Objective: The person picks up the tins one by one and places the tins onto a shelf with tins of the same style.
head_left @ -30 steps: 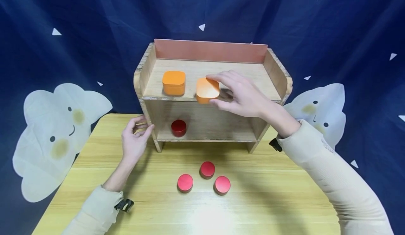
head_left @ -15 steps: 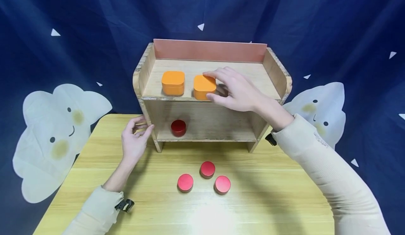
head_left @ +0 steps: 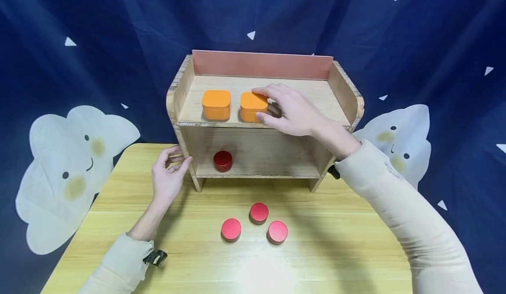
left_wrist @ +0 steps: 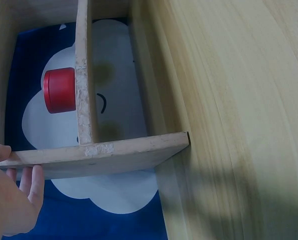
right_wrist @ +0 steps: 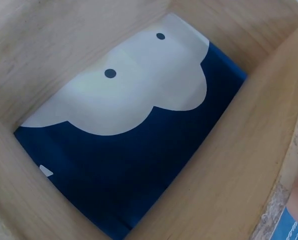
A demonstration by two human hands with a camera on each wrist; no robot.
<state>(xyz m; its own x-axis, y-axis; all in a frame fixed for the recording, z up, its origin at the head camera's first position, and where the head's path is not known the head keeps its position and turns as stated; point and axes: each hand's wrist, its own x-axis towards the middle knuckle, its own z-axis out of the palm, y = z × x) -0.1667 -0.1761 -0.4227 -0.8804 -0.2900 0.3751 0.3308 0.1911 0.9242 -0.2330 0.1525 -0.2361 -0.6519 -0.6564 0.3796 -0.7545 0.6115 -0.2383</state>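
Now the right hand point(head_left: 294, 111), fingers pinching the orange box point(head_left: 253, 106), has set it flat on the shelf point(head_left: 316, 92).

Head view: from above and in front, facing forward and down over the table point(head_left: 328, 259) at the whole shelf point(head_left: 264, 125).
Left wrist view: close beside the shelf's point(left_wrist: 96, 155) left end, looking along the lower level.
Right wrist view: very near, looking through the shelf point(right_wrist: 224, 165) at the backdrop point(right_wrist: 139, 150).
Shared: shelf, backdrop; head and left wrist both show the red tin point(head_left: 223, 160) point(left_wrist: 59, 90).
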